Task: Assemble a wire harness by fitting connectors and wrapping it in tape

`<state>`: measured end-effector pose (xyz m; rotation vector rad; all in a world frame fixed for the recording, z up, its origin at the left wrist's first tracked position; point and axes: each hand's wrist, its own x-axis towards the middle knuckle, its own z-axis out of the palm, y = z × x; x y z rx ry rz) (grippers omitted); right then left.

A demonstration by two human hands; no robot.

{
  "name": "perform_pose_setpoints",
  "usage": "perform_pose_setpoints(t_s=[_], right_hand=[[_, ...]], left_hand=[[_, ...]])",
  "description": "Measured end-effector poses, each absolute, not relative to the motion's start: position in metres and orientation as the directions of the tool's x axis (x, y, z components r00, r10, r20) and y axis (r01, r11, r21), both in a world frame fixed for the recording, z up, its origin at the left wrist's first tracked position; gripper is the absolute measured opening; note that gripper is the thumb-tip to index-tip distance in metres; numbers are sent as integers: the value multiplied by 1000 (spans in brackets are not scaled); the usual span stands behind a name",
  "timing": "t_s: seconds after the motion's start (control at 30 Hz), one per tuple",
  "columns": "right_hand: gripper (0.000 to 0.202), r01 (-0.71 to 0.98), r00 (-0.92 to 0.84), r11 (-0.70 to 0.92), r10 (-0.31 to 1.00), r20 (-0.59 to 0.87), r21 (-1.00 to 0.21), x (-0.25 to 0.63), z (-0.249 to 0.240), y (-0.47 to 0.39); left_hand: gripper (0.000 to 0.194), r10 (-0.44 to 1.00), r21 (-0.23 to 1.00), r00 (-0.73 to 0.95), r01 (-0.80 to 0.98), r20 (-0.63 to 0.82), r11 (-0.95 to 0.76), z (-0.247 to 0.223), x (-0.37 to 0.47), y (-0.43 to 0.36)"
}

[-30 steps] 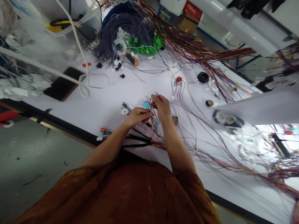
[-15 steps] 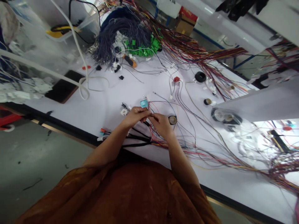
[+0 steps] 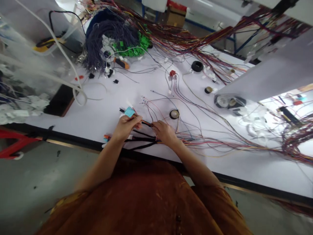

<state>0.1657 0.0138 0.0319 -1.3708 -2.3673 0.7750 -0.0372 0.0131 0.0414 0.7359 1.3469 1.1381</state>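
Observation:
My left hand (image 3: 125, 128) pinches wires right behind a light-blue connector (image 3: 129, 112), which sticks out past the fingertips. A short stretch of dark and orange wires (image 3: 146, 123) runs from there to my right hand (image 3: 164, 131), whose fingers are closed round the same wires. Below the hands, black-sleeved harness branches (image 3: 141, 139) lie on the table, with an orange connector (image 3: 106, 137) at their left end. Thin loose wires with bare terminals (image 3: 144, 99) spread out just beyond my hands. What sits under the right fingers is hidden.
A tape roll (image 3: 174, 114) lies right of my hands; a black roll (image 3: 197, 66) is farther back. Green connectors (image 3: 137, 47) on blue-grey wires pile at the back left, near an orange-handled tool (image 3: 121, 63). A white post (image 3: 266, 70) rises at the right.
My hands have drawn apart, the left moving left with the light-blue connector, so a stretch of wires now shows between them. The camera view has shifted and turned slightly.

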Motion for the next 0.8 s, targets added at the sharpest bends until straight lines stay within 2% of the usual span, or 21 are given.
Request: perform_pose_setpoints(t_s=[0.1, 0.2, 0.27, 0.33, 0.4, 0.43, 0.5, 0.57, 0.6, 0.7, 0.8], right_hand=[[30, 697, -403, 339, 914, 46, -632, 194, 33, 24], [34, 831, -175, 195, 981, 88, -521, 218, 43, 55], [34, 898, -219, 216, 975, 36, -383, 226, 46, 79], [25, 908, -321, 292, 946, -50, -300, 228, 47, 99], [15, 897, -301, 268, 953, -42, -351, 223, 48, 110], [14, 876, -237, 213, 972, 0, -432, 218, 50, 111], [23, 718, -107, 100, 994, 33, -689, 202, 55, 105], [34, 402, -120, -21, 990, -75, -915, 182, 62, 90], [37, 235, -179, -106, 972, -150, -966, 171, 65, 81], [35, -103, -302, -304, 917, -261, -947, 142, 71, 56], [30, -212, -251, -314, 933, -259, -926, 127, 67, 45]], left_hand=[[21, 926, 936, -169, -163, -338, 312, 34, -41, 9], [20, 941, 950, -158, -139, -299, 278, 36, -42, 10], [21, 946, 953, -149, -145, -288, 267, 40, -41, 10], [24, 948, 952, -142, -153, -287, 265, 44, -40, 10], [29, 945, 947, -132, -156, -300, 279, 46, -41, 10], [31, 943, 944, -122, -155, -310, 290, 46, -41, 11], [36, 940, 940, -102, -146, -325, 309, 46, -43, 11], [38, 943, 943, -94, -128, -320, 307, 46, -45, 12], [38, 946, 947, -94, -115, -310, 299, 45, -46, 12], [31, 963, 967, -88, -45, -253, 250, 44, -48, 14], [26, 980, 982, -93, 49, -178, 183, 41, -49, 14]])
